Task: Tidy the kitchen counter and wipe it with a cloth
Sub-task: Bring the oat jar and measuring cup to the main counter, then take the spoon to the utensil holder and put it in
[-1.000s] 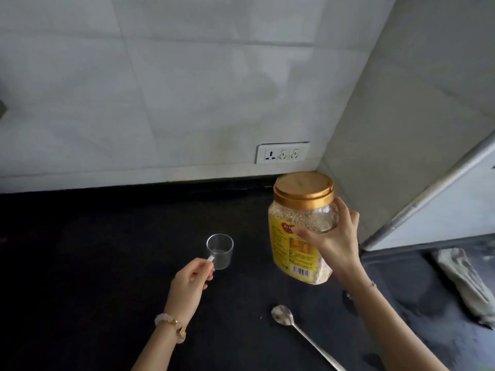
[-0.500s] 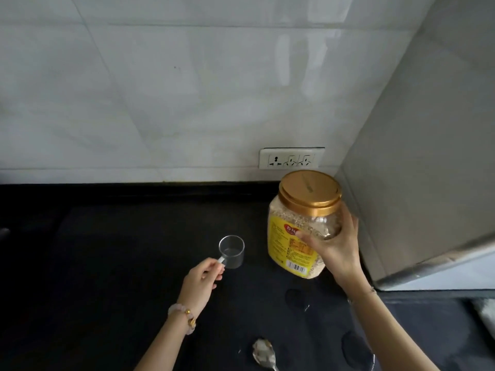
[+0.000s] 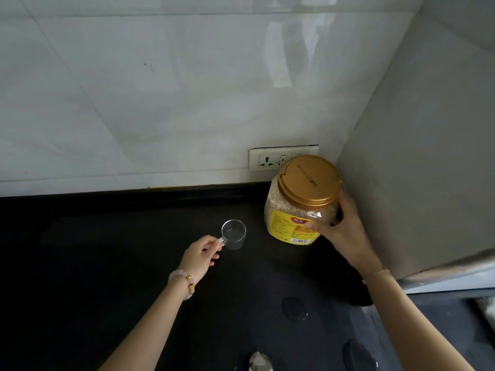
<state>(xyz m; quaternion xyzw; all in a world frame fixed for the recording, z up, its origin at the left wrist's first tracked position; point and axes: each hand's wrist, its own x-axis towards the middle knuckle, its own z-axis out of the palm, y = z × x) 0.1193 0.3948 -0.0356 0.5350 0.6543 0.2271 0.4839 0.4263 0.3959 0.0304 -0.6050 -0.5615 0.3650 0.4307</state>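
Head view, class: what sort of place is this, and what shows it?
Probably a home kitchen: a black counter against a tiled wall with a socket, a gold-lidded food jar and a clear measuring cup.

A glossy white tiled wall [image 3: 160, 103] rises beyond the left hand [image 3: 201, 253]. A white rectangular socket plate [image 3: 263, 159] sits beyond the right hand [image 3: 345, 236]; a matte grey panel [image 3: 428, 156] stands to its right. A black counter [image 3: 80, 263] lies beneath.

A home kitchen. A black counter [image 3: 107, 263] meets a tiled wall [image 3: 160, 103] with a socket [image 3: 270, 159]. A food jar [image 3: 297, 210] stands there.
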